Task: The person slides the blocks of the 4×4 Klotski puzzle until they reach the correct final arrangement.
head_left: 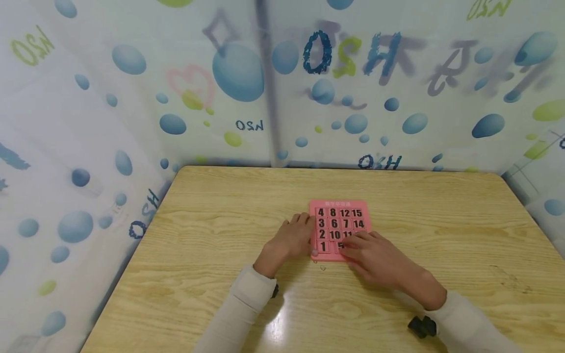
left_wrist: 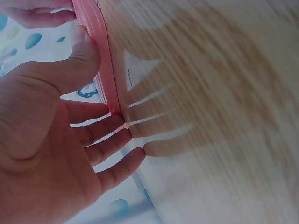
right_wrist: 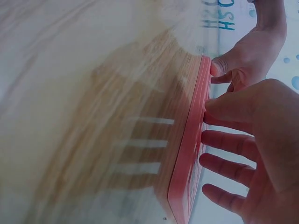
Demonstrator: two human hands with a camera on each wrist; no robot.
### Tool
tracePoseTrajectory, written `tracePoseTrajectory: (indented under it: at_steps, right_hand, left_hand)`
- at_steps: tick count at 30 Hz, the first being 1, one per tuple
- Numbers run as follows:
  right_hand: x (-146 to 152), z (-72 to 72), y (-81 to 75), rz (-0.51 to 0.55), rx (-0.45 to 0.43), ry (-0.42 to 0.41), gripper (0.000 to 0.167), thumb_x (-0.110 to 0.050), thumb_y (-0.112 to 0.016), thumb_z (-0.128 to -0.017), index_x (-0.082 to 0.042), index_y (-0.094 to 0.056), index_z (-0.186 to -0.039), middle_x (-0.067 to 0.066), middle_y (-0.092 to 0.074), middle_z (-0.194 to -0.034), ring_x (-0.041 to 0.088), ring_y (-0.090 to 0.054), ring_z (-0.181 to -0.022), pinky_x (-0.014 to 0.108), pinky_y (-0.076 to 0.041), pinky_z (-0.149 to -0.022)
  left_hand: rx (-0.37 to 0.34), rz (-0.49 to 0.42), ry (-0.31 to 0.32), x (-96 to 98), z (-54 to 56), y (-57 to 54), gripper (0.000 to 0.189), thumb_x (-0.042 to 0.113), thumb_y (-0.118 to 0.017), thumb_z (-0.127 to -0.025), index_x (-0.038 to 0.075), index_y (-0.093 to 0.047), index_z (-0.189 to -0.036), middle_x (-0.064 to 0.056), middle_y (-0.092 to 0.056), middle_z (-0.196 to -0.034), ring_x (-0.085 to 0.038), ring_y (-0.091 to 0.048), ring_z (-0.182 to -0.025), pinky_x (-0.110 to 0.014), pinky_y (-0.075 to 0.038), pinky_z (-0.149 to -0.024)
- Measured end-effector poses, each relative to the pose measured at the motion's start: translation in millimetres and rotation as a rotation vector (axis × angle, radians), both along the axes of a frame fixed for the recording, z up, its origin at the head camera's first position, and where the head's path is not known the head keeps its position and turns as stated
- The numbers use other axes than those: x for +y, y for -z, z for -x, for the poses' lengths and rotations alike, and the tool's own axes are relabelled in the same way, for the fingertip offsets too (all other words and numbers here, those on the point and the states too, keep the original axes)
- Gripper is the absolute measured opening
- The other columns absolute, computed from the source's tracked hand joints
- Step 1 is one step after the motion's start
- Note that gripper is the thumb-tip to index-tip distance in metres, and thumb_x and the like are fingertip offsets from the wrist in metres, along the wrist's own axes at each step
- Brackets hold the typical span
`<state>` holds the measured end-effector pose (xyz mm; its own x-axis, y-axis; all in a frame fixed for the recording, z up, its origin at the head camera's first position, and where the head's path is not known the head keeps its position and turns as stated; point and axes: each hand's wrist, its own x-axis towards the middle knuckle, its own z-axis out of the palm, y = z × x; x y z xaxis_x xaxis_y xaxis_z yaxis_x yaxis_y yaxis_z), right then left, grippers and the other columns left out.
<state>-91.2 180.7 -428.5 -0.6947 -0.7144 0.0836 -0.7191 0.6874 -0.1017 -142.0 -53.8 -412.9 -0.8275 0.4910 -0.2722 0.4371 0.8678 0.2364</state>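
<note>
A pink sliding number puzzle (head_left: 338,203) lies flat on the wooden table, its square tiles marked with black numbers. The top row reads 4, 8, 12, 15. Tile 1 (head_left: 323,246) sits at the near left corner, with a gap between it and tile 5. My left hand (head_left: 293,238) steadies the puzzle's left side, thumb at the near corner and extended fingers along the edge. Over the near right part is my right hand (head_left: 375,257), its thumb (right_wrist: 229,106) and index finger touching the tiles around 5. That hand hides the tiles at the near right corner.
The wooden table (head_left: 238,211) extends on all sides of the puzzle. Behind it and to the left stand pale walls (head_left: 291,127) printed with blue and green bubbles. Dark wrist straps (head_left: 422,326) show below the white sleeves.
</note>
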Motion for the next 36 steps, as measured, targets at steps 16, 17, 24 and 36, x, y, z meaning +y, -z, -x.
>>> tracePoseTrajectory:
  at_steps: [16,17,24,36]
  right_hand:
    - [-9,1.3,0.1,-0.004,-0.023,-0.013,0.034,-0.027,-0.064,-0.095,-0.015,-0.07,-0.126,0.004,-0.064,-0.13,0.03,-0.056,-0.123,0.054,-0.043,-0.105]
    - [-8,1.4,0.6,-0.004,-0.018,-0.018,0.034,-0.027,-0.064,-0.095,-0.015,-0.069,-0.127,0.004,-0.064,-0.13,0.03,-0.056,-0.123,0.054,-0.043,-0.105]
    - [-1,1.0,-1.1,0.018,0.01,-0.022,0.036,-0.026,-0.063,-0.094,-0.015,-0.067,-0.129,0.005,-0.063,-0.131,0.031,-0.055,-0.123,0.056,-0.044,-0.1]
    - [26,-1.5,-3.6,0.012,0.019,0.069,0.026,-0.025,-0.066,-0.094,-0.014,-0.073,-0.116,0.005,-0.066,-0.122,0.028,-0.058,-0.118,0.054,-0.048,-0.095]
  left_hand:
    - [0.008,0.019,0.001,-0.7,0.7,2.3,0.087,0.041,-0.072,-0.088,0.006,-0.029,-0.155,-0.013,-0.035,-0.154,-0.029,-0.031,-0.144,-0.051,-0.035,-0.112]
    - [0.008,0.02,0.001,-0.7,0.8,2.6,0.086,0.041,-0.072,-0.089,0.006,-0.029,-0.155,-0.013,-0.035,-0.154,-0.029,-0.031,-0.144,-0.051,-0.035,-0.112]
    - [-0.003,0.008,0.002,-0.4,0.5,3.9,0.086,0.04,-0.072,-0.089,0.007,-0.029,-0.155,-0.012,-0.035,-0.154,-0.03,-0.031,-0.145,-0.051,-0.035,-0.112]
    - [-0.006,-0.006,-0.002,-0.9,-0.2,4.1,0.085,0.04,-0.072,-0.089,0.007,-0.029,-0.155,-0.012,-0.034,-0.154,-0.03,-0.03,-0.145,-0.051,-0.034,-0.113]
